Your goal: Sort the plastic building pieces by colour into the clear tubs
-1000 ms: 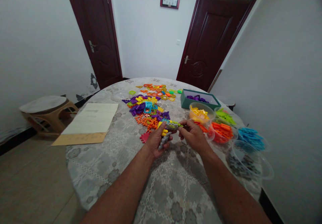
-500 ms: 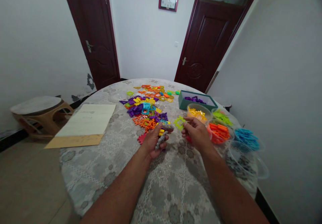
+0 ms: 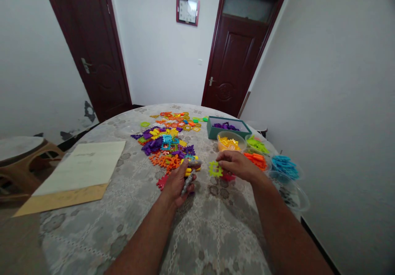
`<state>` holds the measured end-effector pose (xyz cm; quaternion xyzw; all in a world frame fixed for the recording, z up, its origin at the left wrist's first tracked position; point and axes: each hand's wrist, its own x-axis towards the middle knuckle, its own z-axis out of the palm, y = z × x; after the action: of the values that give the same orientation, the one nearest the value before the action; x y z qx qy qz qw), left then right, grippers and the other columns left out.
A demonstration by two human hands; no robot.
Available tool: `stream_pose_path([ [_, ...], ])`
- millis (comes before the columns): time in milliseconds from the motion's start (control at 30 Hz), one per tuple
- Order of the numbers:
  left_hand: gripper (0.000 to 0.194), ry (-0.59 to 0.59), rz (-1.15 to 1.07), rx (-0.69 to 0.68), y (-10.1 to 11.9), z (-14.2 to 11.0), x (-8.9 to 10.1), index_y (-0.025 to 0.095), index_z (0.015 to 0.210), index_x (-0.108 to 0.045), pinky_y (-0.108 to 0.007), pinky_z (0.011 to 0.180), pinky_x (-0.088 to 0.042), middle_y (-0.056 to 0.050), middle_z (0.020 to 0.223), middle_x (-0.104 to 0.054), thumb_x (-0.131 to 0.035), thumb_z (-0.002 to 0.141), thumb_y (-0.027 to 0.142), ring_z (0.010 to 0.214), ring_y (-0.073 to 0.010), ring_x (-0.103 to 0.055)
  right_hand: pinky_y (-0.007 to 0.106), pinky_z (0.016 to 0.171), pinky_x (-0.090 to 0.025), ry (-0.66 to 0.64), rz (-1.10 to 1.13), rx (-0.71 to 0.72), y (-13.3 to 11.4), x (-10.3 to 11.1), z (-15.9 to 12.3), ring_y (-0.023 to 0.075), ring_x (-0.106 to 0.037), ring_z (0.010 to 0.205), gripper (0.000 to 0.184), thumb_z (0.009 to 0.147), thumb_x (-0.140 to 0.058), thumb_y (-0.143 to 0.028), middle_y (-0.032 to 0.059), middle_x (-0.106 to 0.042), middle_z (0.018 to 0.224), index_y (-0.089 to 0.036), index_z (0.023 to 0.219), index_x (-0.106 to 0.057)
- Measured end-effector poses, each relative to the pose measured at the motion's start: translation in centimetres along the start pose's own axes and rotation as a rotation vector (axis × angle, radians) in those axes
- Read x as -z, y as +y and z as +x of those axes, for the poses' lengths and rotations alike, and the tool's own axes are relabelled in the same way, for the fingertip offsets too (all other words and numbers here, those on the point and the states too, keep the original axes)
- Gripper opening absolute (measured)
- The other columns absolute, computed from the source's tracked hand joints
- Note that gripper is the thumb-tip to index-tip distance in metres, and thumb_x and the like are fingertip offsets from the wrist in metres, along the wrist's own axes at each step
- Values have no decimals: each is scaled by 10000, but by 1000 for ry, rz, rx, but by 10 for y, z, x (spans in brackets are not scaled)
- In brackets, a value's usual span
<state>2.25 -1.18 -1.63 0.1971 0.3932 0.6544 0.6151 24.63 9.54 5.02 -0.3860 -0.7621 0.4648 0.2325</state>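
My left hand [image 3: 178,184] is closed around several grey plastic building pieces [image 3: 187,181], just in front of a mixed heap. My right hand [image 3: 236,164] pinches a lime-green square building piece [image 3: 215,168] by its right side, a little above the tablecloth. Below that hand a red piece [image 3: 228,176] shows in part. The heap beside my left hand holds orange pieces [image 3: 163,161], purple pieces [image 3: 152,146] and blue pieces [image 3: 166,141]. Yellow pieces [image 3: 188,171] show next to the left fingers; whether they are held I cannot tell.
On the right stand a green box [image 3: 212,131] with purple pieces and clear tubs of yellow [image 3: 228,143], lime [image 3: 257,144], orange [image 3: 255,159], blue [image 3: 284,166] and grey pieces [image 3: 287,194]. A paper sheet [image 3: 83,164] lies on the left of the round table [image 3: 203,234].
The view has swung to the right and tilted slightly up. My right hand still pinches the lime-green piece, which now faces me flatter. The left hand keeps its grey pieces.
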Motion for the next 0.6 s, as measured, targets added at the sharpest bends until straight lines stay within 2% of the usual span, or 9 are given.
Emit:
stream_pose_path([
  [100,471,3,25,1,0,0,0,97,1095,-772,-167,352,-383,-76,832,-714,-722,936,537,544,-90,-565,221,521,-471,80,9,-14,0,5,-2,122,-616,564,209,817,-677,-282,-8,-703,746,-180,993,-723],
  [233,444,30,30,4,2,-1,-2,97,1085,-767,-170,357,-385,-112,946,-750,-770,899,500,576,-97,-594,246,583,-538,241,51,-4,9,8,-8,133,-651,602,234,842,-656,-290,2,-726,814,-188,1047,-705],
  [300,438,42,29,-1,3,-1,-3,98,1080,-763,-173,355,-379,-115,961,-753,-780,891,492,589,-104,-606,261,601,-552,343,8,-9,14,16,-10,152,-670,629,239,862,-634,-305,15,-732,829,-185,1058,-700],
  [400,443,47,51,9,4,-3,-6,91,1082,-768,-174,355,-372,-101,890,-742,-775,893,491,558,-98,-579,299,678,-567,630,-223,-22,20,44,-11,193,-702,708,277,904,-577,-300,52,-754,874,-173,1113,-706],
  [500,454,37,73,15,4,-5,-8,83,1087,-773,-172,362,-372,-102,866,-739,-766,898,495,532,-84,-540,349,879,-550,916,-587,-80,28,80,-7,246,-732,917,332,929,-528,-232,124,-787,1049,-160,1182,-730],
  [600,439,28,78,5,3,-6,-9,95,1065,-777,-164,362,-353,-133,993,-760,-776,886,497,573,-87,-556,357,959,-512,977,-811,-255,36,111,3,279,-730,1044,387,960,-492,-181,172,-784,1142,-145,1266,-728],
])
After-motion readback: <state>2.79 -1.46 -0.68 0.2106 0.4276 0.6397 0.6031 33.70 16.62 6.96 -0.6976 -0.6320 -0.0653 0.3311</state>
